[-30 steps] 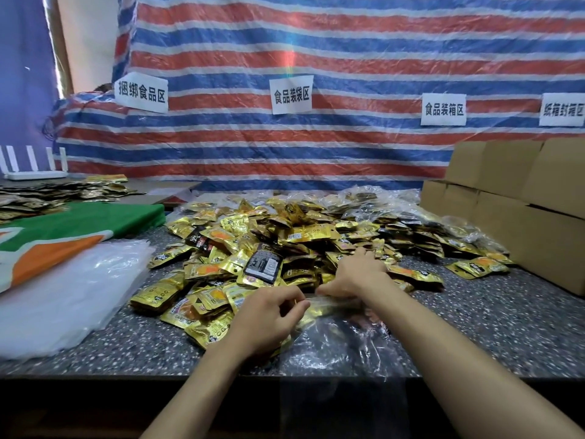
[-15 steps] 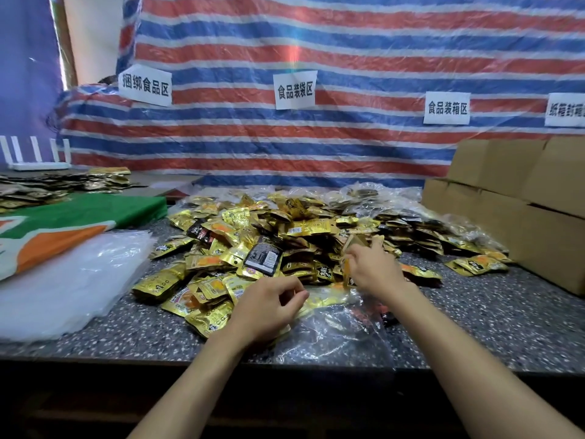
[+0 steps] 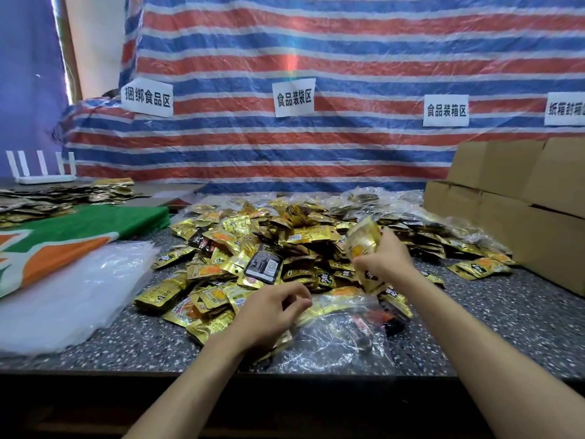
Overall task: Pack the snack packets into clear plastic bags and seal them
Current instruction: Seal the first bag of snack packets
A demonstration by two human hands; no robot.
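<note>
The fingers of the right hand (image 3: 384, 261) curl round several gold packets (image 3: 362, 245), held just above the pile (image 3: 269, 248), right of centre. The left hand (image 3: 272, 315) rests at centre, fingers curled at the left edge of the bag (image 3: 342, 343); whether they pinch it I cannot tell. The bag lies at lower centre on the table (image 3: 506, 327).

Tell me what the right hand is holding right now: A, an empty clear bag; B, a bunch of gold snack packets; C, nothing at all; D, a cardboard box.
B: the right hand has its fingers curled round a bunch of gold snack packets held above the pile, while the left hand pinches the mouth of the clear plastic bag.
</note>
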